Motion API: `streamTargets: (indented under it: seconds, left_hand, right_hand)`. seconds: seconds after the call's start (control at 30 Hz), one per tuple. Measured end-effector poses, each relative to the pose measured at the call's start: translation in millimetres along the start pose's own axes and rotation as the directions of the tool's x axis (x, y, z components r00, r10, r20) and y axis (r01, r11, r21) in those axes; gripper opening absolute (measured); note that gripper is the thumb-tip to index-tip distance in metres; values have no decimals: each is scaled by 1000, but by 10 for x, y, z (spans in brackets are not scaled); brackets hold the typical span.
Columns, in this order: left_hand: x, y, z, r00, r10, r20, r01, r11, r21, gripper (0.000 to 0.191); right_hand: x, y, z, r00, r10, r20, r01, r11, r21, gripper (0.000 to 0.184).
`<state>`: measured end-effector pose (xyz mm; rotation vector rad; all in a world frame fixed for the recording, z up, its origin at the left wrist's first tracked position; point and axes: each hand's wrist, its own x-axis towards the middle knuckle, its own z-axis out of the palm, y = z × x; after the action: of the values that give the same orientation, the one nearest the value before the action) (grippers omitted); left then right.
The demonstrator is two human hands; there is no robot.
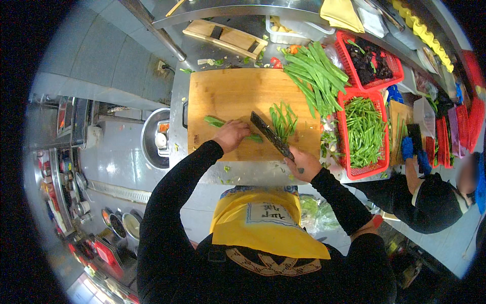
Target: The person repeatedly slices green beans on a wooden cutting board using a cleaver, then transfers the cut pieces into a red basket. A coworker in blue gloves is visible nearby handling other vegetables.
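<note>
A wooden cutting board (235, 91) lies before me on a steel counter. My left hand (232, 133) presses down on a few flat green beans (215, 121), whose ends stick out on both sides of it. In my right hand (303, 164) is the handle of a dark-bladed cleaver (270, 133), its blade slanting up and left over the board. Sliced bean strips (284, 121) lie in a loose pile just right of the blade. Whole flat green beans (317, 74) are heaped across the board's upper right corner.
Right of the board stand a red basket of cut beans (364, 131) and a red basket of dark food (370, 62). A wooden mandoline slicer (224, 38) and a plastic tub (284, 30) lie behind. A co-worker's gloved hand (407, 147) is at another board. A metal basin (150, 138) is left.
</note>
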<state>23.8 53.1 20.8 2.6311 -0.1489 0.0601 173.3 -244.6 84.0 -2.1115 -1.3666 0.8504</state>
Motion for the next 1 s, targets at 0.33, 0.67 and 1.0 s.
streamTargets:
  seconds: [0.33, 0.67, 1.0]
  left_hand:
    - [-299, 179, 155, 980, -84, -181, 110, 984, 139, 22]
    - [-378, 247, 407, 908, -135, -397, 194, 974, 112, 22]
    - [-344, 276, 416, 847, -121, -517, 177, 982, 59, 19]
  right_hand:
    - [213, -326, -234, 987, -28, 160, 51, 988, -147, 24]
    - [476, -418, 3, 987, -74, 142, 102, 975, -198, 23]
    - [542, -689, -87, 968, 114, 225, -42, 952, -303, 23]
